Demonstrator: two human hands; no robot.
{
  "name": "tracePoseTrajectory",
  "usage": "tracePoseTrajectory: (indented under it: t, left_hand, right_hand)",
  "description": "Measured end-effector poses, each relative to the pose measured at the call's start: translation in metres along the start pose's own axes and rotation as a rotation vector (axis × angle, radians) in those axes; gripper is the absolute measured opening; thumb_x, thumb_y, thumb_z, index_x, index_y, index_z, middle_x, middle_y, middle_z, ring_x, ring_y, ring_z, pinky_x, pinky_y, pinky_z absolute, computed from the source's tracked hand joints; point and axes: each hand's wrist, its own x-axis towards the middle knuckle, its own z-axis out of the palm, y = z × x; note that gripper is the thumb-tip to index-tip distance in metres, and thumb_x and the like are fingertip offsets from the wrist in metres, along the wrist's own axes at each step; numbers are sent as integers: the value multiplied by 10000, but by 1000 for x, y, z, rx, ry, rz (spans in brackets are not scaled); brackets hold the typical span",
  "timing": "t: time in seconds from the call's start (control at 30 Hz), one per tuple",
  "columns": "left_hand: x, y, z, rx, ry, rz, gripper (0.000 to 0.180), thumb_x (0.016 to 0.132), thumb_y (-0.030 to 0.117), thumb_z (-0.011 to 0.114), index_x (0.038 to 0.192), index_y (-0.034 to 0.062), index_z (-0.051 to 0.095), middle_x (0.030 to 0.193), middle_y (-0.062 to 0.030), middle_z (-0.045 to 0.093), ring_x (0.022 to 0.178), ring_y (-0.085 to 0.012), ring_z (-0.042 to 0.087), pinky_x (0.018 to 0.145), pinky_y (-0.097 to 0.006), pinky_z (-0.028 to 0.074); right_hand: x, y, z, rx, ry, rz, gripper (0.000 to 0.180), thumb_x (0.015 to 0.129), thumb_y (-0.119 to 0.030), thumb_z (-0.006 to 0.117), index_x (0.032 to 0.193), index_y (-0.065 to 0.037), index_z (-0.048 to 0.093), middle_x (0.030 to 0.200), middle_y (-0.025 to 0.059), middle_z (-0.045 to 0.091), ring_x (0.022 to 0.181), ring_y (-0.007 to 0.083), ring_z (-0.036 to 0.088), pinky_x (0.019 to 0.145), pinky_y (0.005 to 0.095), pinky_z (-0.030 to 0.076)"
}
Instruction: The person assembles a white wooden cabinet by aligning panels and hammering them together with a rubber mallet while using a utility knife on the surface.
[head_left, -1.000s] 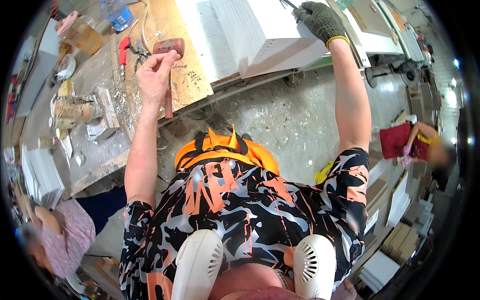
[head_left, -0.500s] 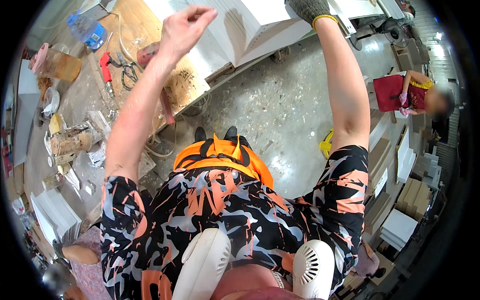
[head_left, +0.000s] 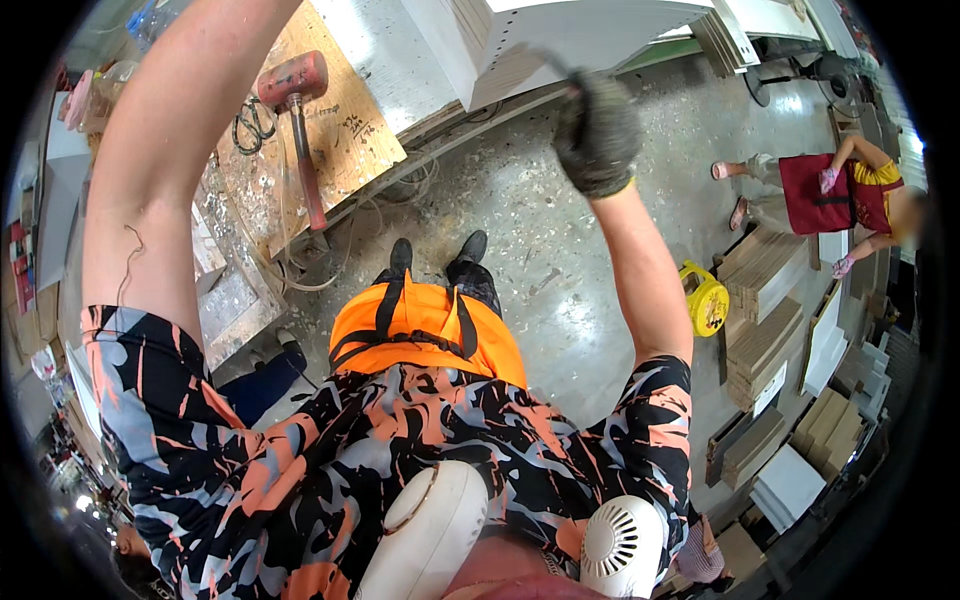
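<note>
My left forearm [head_left: 170, 150] reaches up past the top edge, so my left hand is out of view. A dark grey knit glove covers my right hand [head_left: 598, 140], raised over the floor just beside the near edge of a white panel assembly [head_left: 570, 40]. Its fingers look curled, though motion blurs them. A dark smeared streak sticks out at their upper left; whether it is a finger or a thin tool, I cannot tell. The panels stand on the bench, one with a row of small holes. A red mallet [head_left: 305, 150] lies on the bench's wooden board [head_left: 355, 140], touched by neither hand.
Black-handled pliers [head_left: 250, 125] and thin hoses lie left of the mallet. On the floor at right is a round yellow object [head_left: 707, 305], near stacked boards [head_left: 765, 265]. A person in a dark red apron [head_left: 815, 195] stands beyond. Below me is the speckled floor [head_left: 540, 240].
My left hand has moved up out of view. My right hand has come off the white panels, back toward me and lower. The mallet, partly covered by my arm before, is now in plain sight.
</note>
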Motion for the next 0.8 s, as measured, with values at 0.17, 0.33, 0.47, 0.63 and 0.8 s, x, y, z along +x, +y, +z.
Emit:
tracePoseTrajectory:
  t: [0.17, 0.33, 0.47, 0.63, 0.8]
  left_hand:
    - [11, -10, 36, 17, -59, 63, 521, 938, 499, 549, 1019, 7, 699, 995, -233, 700, 971, -357, 681, 865, -420, 515]
    - [7, -15, 52, -77, 34, 166, 488, 951, 460, 516, 1012, 14, 703, 1035, -238, 695, 997, -386, 666, 886, -439, 506]
    - [11, -21, 53, -61, 69, 205, 468, 953, 441, 515, 1006, 14, 697, 1037, -241, 690, 1001, -407, 654, 879, -445, 510]
    - [-27, -27, 56, -273, 310, 143, 534, 918, 485, 576, 1121, -9, 598, 1114, -249, 631, 1058, -391, 617, 913, -443, 496]
    - [-200, -49, 118, -403, 393, -20, 943, 836, 609, 704, 1424, -54, 384, 1402, -260, 485, 1264, -330, 524, 1049, -416, 450]
  right_hand:
    - [-72, -10, 25, -69, -414, -48, 274, 827, -148, 668, 1096, -113, 635, 855, 103, 647, 755, 312, 630, 633, 451, 492]
    - [-81, -27, 47, -61, -589, 123, 178, 858, -140, 670, 1027, -95, 639, 859, 118, 664, 751, 336, 634, 649, 465, 502]
    - [-69, -54, 43, -17, -293, 241, 264, 819, -143, 659, 1080, -107, 643, 894, 154, 663, 826, 339, 643, 696, 432, 519]
    - [-61, -66, 38, 300, 294, 879, 207, 968, -132, 564, 1130, -3, 568, 786, 35, 586, 651, 101, 553, 607, 293, 512]
    - [-51, -29, 16, 636, 551, 1198, 346, 961, -94, 532, 1295, -5, 507, 810, 91, 616, 662, 179, 619, 588, 341, 567]
